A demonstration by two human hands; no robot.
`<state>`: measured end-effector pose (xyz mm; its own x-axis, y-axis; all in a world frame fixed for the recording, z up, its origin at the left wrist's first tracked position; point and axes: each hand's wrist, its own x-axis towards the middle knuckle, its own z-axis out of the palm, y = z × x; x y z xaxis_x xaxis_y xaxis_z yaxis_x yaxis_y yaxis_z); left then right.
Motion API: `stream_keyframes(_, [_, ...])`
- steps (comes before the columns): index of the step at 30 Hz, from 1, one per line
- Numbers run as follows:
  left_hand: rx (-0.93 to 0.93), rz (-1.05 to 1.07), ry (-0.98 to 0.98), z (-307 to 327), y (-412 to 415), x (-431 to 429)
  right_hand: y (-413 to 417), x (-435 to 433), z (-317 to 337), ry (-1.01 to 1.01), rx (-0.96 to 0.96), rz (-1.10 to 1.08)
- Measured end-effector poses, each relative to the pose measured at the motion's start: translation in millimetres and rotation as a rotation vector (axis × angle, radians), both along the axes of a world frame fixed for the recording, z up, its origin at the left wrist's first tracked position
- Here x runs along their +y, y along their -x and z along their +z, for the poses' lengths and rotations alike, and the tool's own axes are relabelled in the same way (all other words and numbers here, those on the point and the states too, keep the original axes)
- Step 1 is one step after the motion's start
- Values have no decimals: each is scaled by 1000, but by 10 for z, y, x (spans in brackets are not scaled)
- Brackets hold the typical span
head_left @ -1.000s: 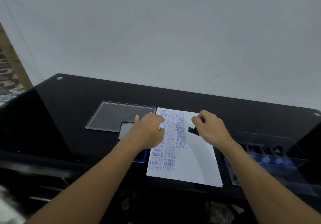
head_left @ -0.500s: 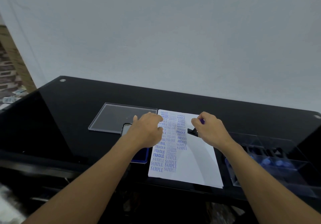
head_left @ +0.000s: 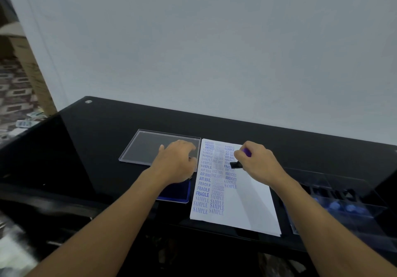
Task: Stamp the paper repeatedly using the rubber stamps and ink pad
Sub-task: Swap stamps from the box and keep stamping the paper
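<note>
A white paper (head_left: 247, 203) lies on the black desk, its left and middle columns filled with blue stamped words. My right hand (head_left: 261, 165) grips a rubber stamp (head_left: 236, 165) with a purple knob and black base, held at the third column of prints near the top. My left hand (head_left: 178, 165) hovers with curled fingers over the blue ink pad (head_left: 179, 193), just left of the paper; it covers most of the pad's far part.
A clear acrylic lid (head_left: 150, 147) lies flat behind the ink pad. A clear compartment box (head_left: 343, 201) with more blue-knobbed stamps stands to the right of the paper. The desk's front edge runs close below the paper.
My left hand slid left off the paper's edge to above the ink pad. My right hand stayed at the stamp on the paper's upper part.
</note>
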<state>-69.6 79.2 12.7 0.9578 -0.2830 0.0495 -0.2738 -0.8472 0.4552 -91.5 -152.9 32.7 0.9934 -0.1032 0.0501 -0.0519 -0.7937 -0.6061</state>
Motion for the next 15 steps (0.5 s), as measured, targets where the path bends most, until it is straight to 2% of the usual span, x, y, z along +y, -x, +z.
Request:
stream_keyframes(9, [-1,151,63,-154,71,502,-12,397,-51,34,110,164])
stream_keyframes(15, [-42,245,84,-370,125,815,-44,825,-145,61,108,336])
